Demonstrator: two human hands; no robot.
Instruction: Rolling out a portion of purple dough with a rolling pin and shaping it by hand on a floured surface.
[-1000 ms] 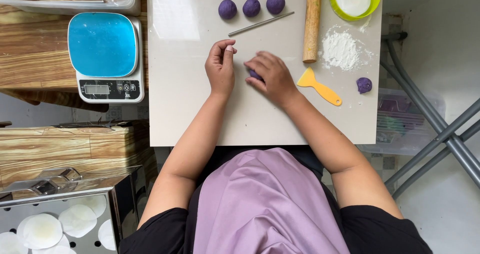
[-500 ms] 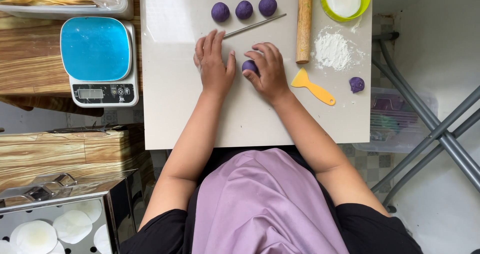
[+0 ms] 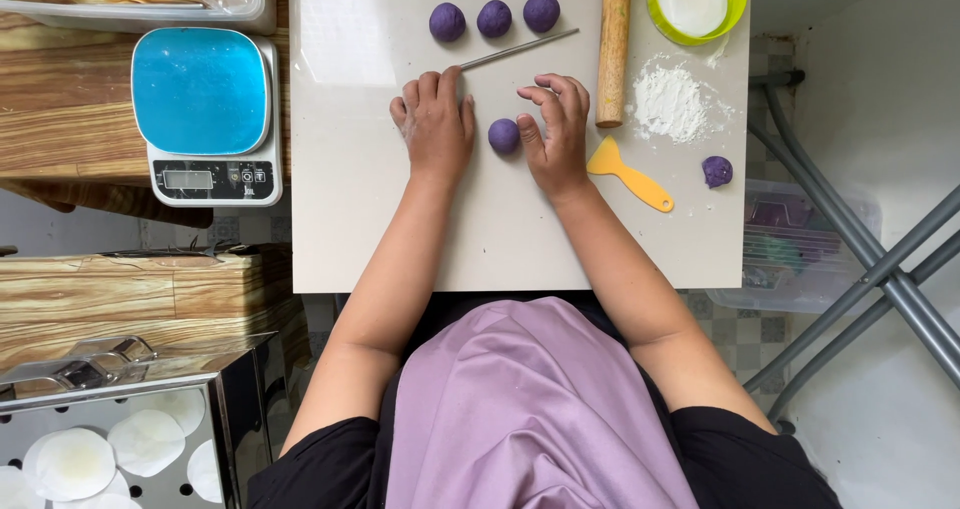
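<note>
A small purple dough ball (image 3: 504,135) lies on the white work board (image 3: 520,239) between my two hands. My left hand (image 3: 435,127) rests flat on the board just left of the ball, fingers together, holding nothing. My right hand (image 3: 556,129) sits just right of it, fingers curved and spread, its thumb beside the ball. Three finished purple balls (image 3: 494,18) stand in a row beyond my hands, with more at the top edge. A thin metal rod (image 3: 520,49) lies slanted between that row and my fingertips.
A wooden rolling pin (image 3: 613,44) lies upright right of my right hand. A yellow scraper (image 3: 628,173), a flour pile (image 3: 670,104), a purple dough scrap (image 3: 717,171) and a green bowl (image 3: 698,1) are at right. A blue-topped scale (image 3: 205,114) stands at left.
My right hand has lifted off the dough ball, which now lies uncovered between my hands. My left hand went from pinched fingers to lying flat on the board.
</note>
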